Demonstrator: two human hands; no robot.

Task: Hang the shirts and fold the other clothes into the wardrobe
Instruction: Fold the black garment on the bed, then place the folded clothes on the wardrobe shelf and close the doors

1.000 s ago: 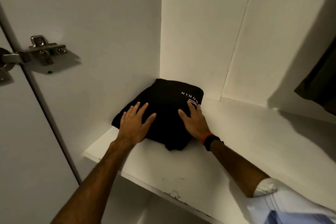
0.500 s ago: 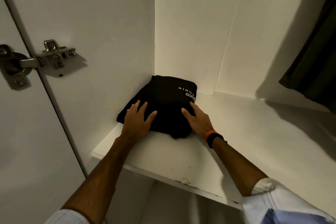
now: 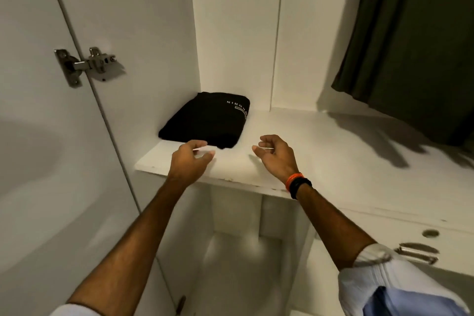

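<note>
A folded black garment with white lettering lies in the back left corner of the white wardrobe shelf. My left hand hovers just in front of it near the shelf's front edge, fingers loosely curled, holding nothing. My right hand hangs over the shelf to the right of the garment, also loosely curled and empty. Neither hand touches the garment.
A dark green garment hangs at the upper right above the shelf. The open wardrobe door with a metal hinge stands on the left. A drawer front with a handle sits below the shelf at right.
Both hands have lifted off the black garment and drawn back toward the shelf's front edge. The garment stays in the corner. The view has pulled back.
</note>
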